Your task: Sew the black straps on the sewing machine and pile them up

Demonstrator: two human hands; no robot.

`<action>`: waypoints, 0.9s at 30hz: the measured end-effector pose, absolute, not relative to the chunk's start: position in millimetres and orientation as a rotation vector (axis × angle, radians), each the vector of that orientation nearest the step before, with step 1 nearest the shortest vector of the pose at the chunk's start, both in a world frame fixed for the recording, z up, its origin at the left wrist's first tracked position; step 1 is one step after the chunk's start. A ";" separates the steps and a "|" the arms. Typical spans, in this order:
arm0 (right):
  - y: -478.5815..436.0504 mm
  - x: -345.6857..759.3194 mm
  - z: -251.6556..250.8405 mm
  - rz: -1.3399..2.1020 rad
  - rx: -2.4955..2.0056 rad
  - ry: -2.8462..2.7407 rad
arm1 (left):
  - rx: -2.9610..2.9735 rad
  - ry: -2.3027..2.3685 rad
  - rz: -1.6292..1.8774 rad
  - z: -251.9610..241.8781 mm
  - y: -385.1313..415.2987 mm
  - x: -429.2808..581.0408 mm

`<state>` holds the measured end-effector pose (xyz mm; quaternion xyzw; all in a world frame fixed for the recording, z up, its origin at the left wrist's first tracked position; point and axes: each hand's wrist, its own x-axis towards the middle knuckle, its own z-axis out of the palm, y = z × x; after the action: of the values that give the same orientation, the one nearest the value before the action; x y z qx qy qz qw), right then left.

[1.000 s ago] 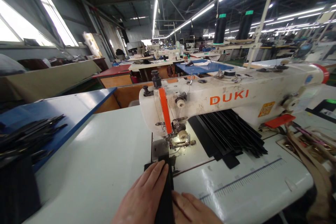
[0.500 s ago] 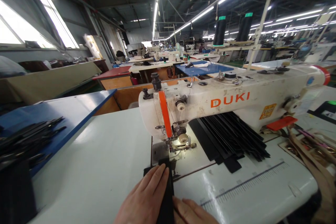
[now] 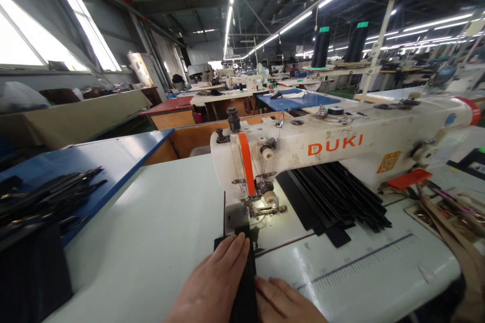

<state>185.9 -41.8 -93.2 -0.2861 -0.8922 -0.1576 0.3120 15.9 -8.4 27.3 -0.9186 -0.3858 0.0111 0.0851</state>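
Observation:
A black strip (image 3: 245, 287) of fabric or leather lies lengthwise on the sewing machine bed, its far end just short of the presser foot and needle area (image 3: 253, 208). My left hand (image 3: 217, 277) rests flat on top of it, fingers stretched forward and close together. At the strip's right edge, low in the view, my right hand (image 3: 282, 303) has its fingers bent against the edge and seems to pinch it; its thumb is mostly hidden. The white sewing machine (image 3: 333, 144) with an orange bar stands directly ahead.
A fanned stack of black strips (image 3: 333, 202) lies under the machine arm. At left, a blue table (image 3: 125, 154) carries a pile of black pieces (image 3: 49, 202). A ruler scale (image 3: 364, 257) marks the worktop's front right. Two black thread cones (image 3: 321, 49) stand behind.
The whole view has shifted slightly, so the machine and table appear a bit further right. Both hands keep nearly the same place on the black strip.

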 end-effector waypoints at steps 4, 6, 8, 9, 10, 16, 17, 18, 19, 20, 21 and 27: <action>-44.2 188.5 -73.0 -0.380 -0.846 -2.333 | -2.752 -1.209 0.160 29.7 -3.9 19.2; -46.0 189.5 -59.0 -0.330 -0.898 -2.329 | -2.753 -1.222 0.167 30.3 -2.8 19.6; -47.0 190.4 -41.6 -0.237 -0.947 -2.337 | -2.758 -1.230 0.138 30.3 -2.7 19.6; -46.7 190.7 -32.7 -0.181 -0.991 -2.333 | -2.755 -1.236 0.123 30.1 -3.0 19.5; -45.7 190.9 -24.3 -0.147 -1.051 -2.317 | -2.751 -1.243 0.107 29.8 -3.6 19.5; -27.0 194.5 3.1 -0.176 -1.010 -2.485 | -2.729 -1.246 -0.037 28.5 -9.3 21.0; -23.6 196.2 4.8 -0.193 -0.930 -2.533 | -2.724 -1.239 -0.064 28.3 -10.2 21.3; -20.5 198.1 6.4 -0.210 -0.854 -2.572 | -2.719 -1.230 -0.091 27.9 -11.1 21.6; -18.0 200.0 7.8 -0.226 -0.786 -2.603 | -2.714 -1.221 -0.117 27.4 -11.9 21.6; -16.0 201.8 9.1 -0.241 -0.728 -2.628 | -2.708 -1.212 -0.143 26.8 -12.6 21.6; -14.4 203.3 10.3 -0.257 -0.689 -2.647 | -2.702 -1.204 -0.169 25.8 -13.2 21.4; -4.4 205.9 11.1 -0.317 -0.603 -2.682 | -2.666 -1.143 -0.311 16.2 -8.6 20.6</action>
<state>205.9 -4.4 11.1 -0.2140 -0.9523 -0.1126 0.1862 20.6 -8.6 16.2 -0.9080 -0.3895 -0.1060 0.1120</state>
